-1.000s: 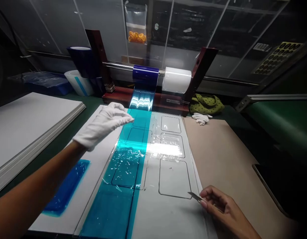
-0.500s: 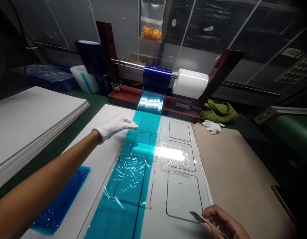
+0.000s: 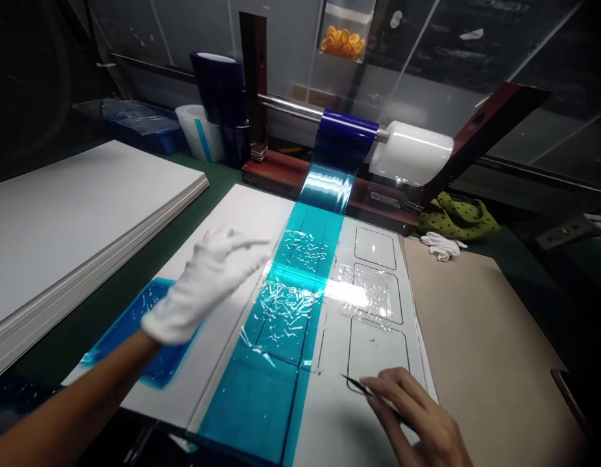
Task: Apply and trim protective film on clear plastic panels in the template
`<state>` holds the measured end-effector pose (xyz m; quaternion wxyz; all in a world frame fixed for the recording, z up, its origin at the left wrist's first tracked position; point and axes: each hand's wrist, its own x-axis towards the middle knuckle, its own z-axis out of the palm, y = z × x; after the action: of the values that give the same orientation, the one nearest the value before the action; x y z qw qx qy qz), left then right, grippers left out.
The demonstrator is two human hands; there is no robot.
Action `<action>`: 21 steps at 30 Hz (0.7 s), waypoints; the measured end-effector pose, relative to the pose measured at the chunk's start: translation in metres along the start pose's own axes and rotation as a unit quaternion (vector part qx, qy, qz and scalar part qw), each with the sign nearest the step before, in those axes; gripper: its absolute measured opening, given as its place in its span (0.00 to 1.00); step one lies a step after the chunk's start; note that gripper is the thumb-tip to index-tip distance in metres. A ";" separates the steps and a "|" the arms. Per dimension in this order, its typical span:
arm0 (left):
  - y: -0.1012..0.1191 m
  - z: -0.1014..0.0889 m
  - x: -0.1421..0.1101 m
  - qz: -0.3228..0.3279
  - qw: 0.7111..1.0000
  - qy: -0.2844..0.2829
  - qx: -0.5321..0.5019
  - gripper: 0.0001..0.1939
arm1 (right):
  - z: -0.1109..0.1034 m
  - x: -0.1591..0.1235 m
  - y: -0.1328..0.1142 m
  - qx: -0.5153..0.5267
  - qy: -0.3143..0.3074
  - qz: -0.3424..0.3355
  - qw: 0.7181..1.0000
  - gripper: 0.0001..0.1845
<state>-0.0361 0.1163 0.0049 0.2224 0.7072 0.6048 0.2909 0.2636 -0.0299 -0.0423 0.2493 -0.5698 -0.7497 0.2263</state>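
Observation:
My left hand (image 3: 208, 285), in a white cotton glove and blurred by motion, is open and hovers over a white board (image 3: 242, 217), close to a loose piece of blue film (image 3: 130, 324). My right hand (image 3: 407, 412) is bare and pinches a slim craft knife (image 3: 361, 386). Its blade tip is at the lower left corner of a rounded rectangular outline (image 3: 378, 353) on a pale sheet. A strip of teal film (image 3: 285, 324) runs from a dark blue roll (image 3: 346, 136) down the sheet, wrinkled in the middle and covering more outlines.
A stack of white boards (image 3: 86, 214) lies at the left. A tan board (image 3: 480, 331) lies at the right, with white gloves (image 3: 441, 245) and a green dotted bag (image 3: 456, 217) behind it. A white roll (image 3: 410, 152) shares the steel bar, and more film rolls (image 3: 217, 87) stand behind.
My left hand has swung back and left, from the teal film to above the blue piece. My right hand has moved up the sheet, bringing the knife tip to the outline corner.

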 end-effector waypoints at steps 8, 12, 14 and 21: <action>-0.057 0.039 -0.150 0.165 0.947 0.037 0.272 0.16 | 0.068 0.043 -0.055 -0.152 -0.001 -0.119 0.981 0.14; -0.059 0.050 -0.169 0.121 0.940 0.049 0.315 0.19 | 0.089 0.064 -0.071 -0.201 -0.025 -0.139 0.969 0.13; -0.056 0.051 -0.171 0.105 0.939 0.063 0.322 0.19 | 0.097 0.072 -0.076 -0.216 -0.042 -0.140 0.965 0.13; -0.055 0.052 -0.172 0.042 0.954 0.066 0.291 0.17 | 0.112 0.088 -0.085 -0.251 -0.080 -0.144 0.954 0.13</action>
<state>-0.0577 -0.0422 -0.0947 -0.0456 0.7455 0.6461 0.1574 0.1100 0.0282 -0.0663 0.0675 -0.4803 -0.8737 0.0370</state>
